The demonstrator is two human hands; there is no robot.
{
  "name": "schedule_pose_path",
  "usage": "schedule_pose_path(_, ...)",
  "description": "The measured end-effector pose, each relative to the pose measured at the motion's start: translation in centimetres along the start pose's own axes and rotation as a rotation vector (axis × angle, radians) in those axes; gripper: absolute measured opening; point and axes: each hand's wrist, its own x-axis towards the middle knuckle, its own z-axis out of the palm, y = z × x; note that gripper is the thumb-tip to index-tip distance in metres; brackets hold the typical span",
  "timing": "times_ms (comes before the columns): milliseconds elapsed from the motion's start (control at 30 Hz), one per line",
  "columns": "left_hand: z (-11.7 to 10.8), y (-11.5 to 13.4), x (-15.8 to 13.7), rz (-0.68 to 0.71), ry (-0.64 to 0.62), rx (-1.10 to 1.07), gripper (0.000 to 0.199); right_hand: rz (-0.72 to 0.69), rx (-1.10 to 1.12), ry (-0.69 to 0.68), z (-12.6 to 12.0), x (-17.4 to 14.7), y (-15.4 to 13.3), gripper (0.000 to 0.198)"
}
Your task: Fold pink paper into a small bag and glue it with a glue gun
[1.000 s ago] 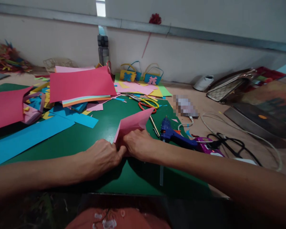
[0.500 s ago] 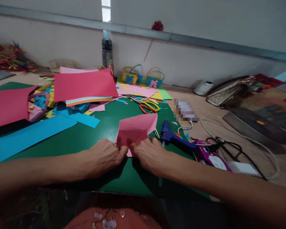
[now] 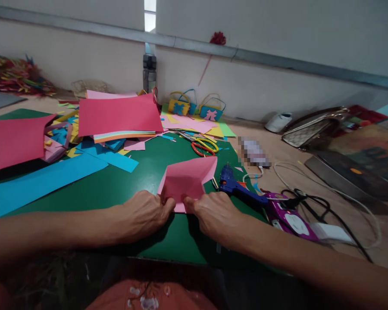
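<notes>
A pink sheet of paper [image 3: 187, 178], partly folded with its far side raised, sits on the green board [image 3: 129, 241] in front of me. My left hand [image 3: 148, 213] grips its near left corner, thumb on top and fingers curled. On the near right side, my right hand [image 3: 211, 215] pinches the same paper, fingers closed. The thumbs lie a short way apart along the near edge. Just right of the paper is a blue glue gun [image 3: 237, 187]. Red and yellow-handled scissors [image 3: 205, 146] lie beyond it.
Blue paper strips [image 3: 51, 183] and a red sheet [image 3: 14, 142] lie on the left. A stack of coloured paper [image 3: 119, 114] stands behind. Small paper bags [image 3: 210, 113] sit near the wall. A purple power strip [image 3: 291, 217] and cables occupy the right.
The right hand has shifted slightly right along the paper's near edge, widening the gap between the thumbs. The whole view has shifted a little; both hands still hold the paper.
</notes>
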Motion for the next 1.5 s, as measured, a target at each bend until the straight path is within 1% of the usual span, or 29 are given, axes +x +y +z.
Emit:
schedule_pose_path(67,0.3,0.0,0.0,0.006,0.019,-0.002,0.026,0.012,0.007,0.043,-0.1,0.4,-0.3,0.041)
schedule_pose_path(167,0.7,0.1,0.1,0.014,0.036,0.003,0.028,-0.007,0.041,0.099,-0.2,1.4,-0.9,0.044)
schedule_pose_path(300,0.2,0.1,0.5,-0.002,-0.037,-0.026,0.025,-0.018,0.109,0.037,-1.1,3.1,-1.4,0.023)
schedule_pose_path(333,-0.1,0.1,0.7,-0.003,-0.064,-0.039,0.025,-0.013,0.117,0.022,-1.4,3.5,-1.5,0.020)
schedule_pose_path(433,-0.8,0.1,0.9,-0.025,-0.133,-0.071,0.028,-0.008,0.134,0.007,-2.1,3.8,-1.6,0.020)
schedule_pose_path(500,-0.9,0.2,0.9,-0.053,-0.151,-0.086,0.030,-0.008,0.139,0.007,-2.2,3.8,-1.7,0.020)
schedule_pose_path(567,-0.5,0.2,0.8,-0.068,-0.148,-0.093,0.030,-0.005,0.145,0.006,-2.2,3.6,-1.7,0.021)
schedule_pose_path(733,1.5,0.2,0.7,-0.088,-0.097,-0.118,0.031,-0.005,0.151,0.000,-2.1,3.6,-1.7,0.021)
schedule_pose_path(800,1.9,0.2,0.7,-0.095,-0.091,-0.128,0.030,-0.009,0.153,-0.002,-2.2,3.7,-1.8,0.019)
schedule_pose_path(1067,0.9,0.2,0.9,-0.096,-0.098,-0.130,0.031,-0.031,0.160,-0.009,-2.2,4.0,-1.8,0.018)
schedule_pose_path(1300,0.7,0.2,0.9,-0.105,-0.098,-0.132,0.026,-0.023,0.165,0.005,-2.3,3.8,-1.8,0.018)
schedule_pose_path(1500,0.8,0.2,0.8,-0.089,-0.107,-0.131,0.027,-0.023,0.165,0.014,-2.3,3.5,-1.5,0.021)
